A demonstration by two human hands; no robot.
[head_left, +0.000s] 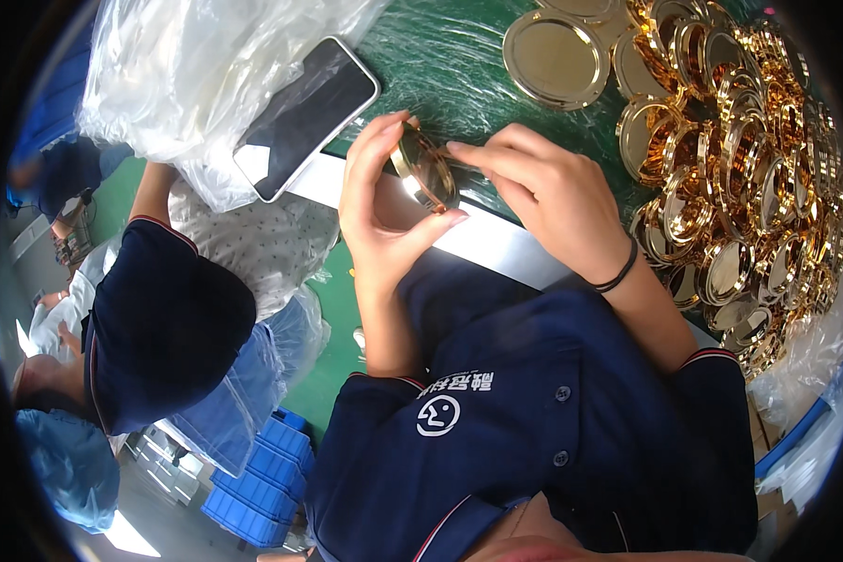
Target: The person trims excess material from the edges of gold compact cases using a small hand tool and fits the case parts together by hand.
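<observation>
My left hand [373,192] is closed round the edge of a round gold-coloured rimmed part [423,169], which stands tilted between its thumb and fingers. The part is shiny, and its face is partly turned away. My right hand [553,187], a dark band on its wrist, is just to the right with the index finger stretched out. That fingertip is at or very near the part's edge; whether it touches I cannot tell. Nothing shows in the right hand. A big heap of similar gold round parts [721,192] lies to the right.
A dark-screened phone [314,112] lies left of my hands, beside a clear plastic bag [187,70]. Green film-covered tabletop [440,47] ends at a pale edge [515,248]. A person in a navy shirt [164,318] is at the left, near blue bins [262,482].
</observation>
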